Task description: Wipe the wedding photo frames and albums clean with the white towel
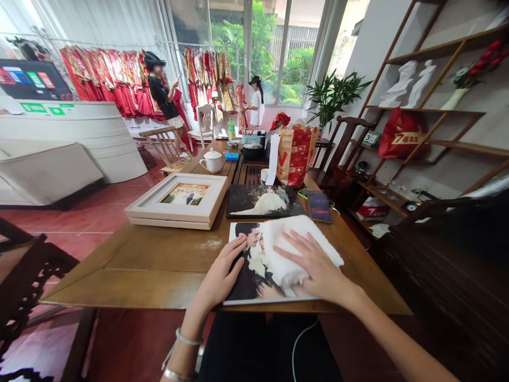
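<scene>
A wedding photo album (pixel 248 270) lies flat at the near edge of the wooden table (pixel 159 265). My left hand (pixel 220 276) rests on its left edge, fingers stretched out flat. My right hand (pixel 314 265) lies palm down, fingers spread, on a white cloth (pixel 294 239) that covers the album's right part. Neither hand grips anything.
Behind the album lie a dark photo album (pixel 262 201), a phone (pixel 319 207) and stacked white picture frames (pixel 181 199). Farther back stand a white cup (pixel 212 160), a red bag (pixel 294 154) and a tea tray. Two people stand by racks of red dresses. Shelves and chairs at right.
</scene>
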Demonstrator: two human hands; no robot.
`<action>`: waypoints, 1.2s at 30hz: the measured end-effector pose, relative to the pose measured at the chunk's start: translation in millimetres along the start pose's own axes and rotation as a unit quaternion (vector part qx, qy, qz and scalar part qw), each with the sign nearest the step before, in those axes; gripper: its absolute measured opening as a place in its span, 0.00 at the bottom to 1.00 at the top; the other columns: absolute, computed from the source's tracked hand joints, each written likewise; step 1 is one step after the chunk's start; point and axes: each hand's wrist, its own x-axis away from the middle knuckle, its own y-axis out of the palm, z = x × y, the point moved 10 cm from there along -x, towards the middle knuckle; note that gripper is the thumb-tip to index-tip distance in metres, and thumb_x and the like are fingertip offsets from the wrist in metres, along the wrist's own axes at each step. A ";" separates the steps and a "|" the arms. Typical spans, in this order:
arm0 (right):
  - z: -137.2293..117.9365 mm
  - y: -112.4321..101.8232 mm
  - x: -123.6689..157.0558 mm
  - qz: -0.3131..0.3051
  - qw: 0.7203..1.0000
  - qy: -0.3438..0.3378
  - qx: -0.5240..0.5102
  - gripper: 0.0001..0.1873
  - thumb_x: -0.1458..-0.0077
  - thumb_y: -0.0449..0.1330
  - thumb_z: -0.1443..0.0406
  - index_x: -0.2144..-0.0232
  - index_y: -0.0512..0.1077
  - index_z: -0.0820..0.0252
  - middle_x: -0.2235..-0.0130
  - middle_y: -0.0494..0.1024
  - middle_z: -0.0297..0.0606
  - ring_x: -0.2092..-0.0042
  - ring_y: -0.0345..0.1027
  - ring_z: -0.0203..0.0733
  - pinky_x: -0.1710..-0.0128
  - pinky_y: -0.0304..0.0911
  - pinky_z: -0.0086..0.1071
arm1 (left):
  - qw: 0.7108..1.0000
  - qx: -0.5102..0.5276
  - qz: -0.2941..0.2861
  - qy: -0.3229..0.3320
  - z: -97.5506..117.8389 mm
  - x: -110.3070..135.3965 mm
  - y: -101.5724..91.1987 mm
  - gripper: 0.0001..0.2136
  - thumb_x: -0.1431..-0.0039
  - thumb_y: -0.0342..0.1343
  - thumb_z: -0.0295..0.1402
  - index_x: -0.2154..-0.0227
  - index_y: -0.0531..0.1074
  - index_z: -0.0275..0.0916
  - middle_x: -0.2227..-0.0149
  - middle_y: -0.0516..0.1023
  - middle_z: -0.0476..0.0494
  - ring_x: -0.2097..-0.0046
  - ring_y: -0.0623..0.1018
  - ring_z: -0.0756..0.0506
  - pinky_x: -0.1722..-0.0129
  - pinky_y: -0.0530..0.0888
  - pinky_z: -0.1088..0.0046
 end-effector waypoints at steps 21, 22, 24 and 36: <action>53.9 -4.0 -53.5 -0.026 0.997 0.060 -0.034 0.45 0.60 0.52 0.77 0.38 0.56 0.47 0.33 0.47 0.40 0.33 0.34 0.51 0.38 0.31 0.57 | 1.000 0.005 -0.003 -0.004 0.9 -0.8 0.1 0.19 0.35 0.44 0.34 0.42 0.63 0.44 0.36 0.59 0.44 0.34 0.58 0.43 0.35 0.54 0.58; 49.5 -3.7 -58.8 -0.026 0.997 0.060 -0.032 0.44 0.59 0.52 0.76 0.38 0.57 0.47 0.33 0.47 0.40 0.33 0.34 0.52 0.38 0.31 0.59 | 1.000 0.005 -0.004 -0.003 0.8 -0.8 0.3 0.19 0.35 0.44 0.34 0.42 0.63 0.43 0.36 0.59 0.44 0.34 0.57 0.43 0.35 0.54 0.58; 31.6 -2.0 -58.8 -0.028 0.998 0.038 -0.030 0.42 0.58 0.54 0.75 0.39 0.57 0.46 0.33 0.48 0.40 0.33 0.35 0.54 0.39 0.30 0.61 | 1.000 0.005 -0.004 -0.001 0.6 -0.9 0.7 0.19 0.35 0.44 0.33 0.42 0.63 0.43 0.36 0.59 0.43 0.34 0.57 0.43 0.35 0.54 0.58; -40.1 -6.7 55.4 -0.077 0.992 -0.074 -0.065 0.48 0.59 0.51 0.77 0.38 0.53 0.38 0.32 0.42 0.27 0.32 0.33 0.48 0.37 0.31 0.56 | 1.000 0.008 0.003 0.005 1.8 -1.0 0.5 0.19 0.34 0.44 0.33 0.42 0.63 0.43 0.36 0.59 0.43 0.35 0.58 0.43 0.35 0.55 0.56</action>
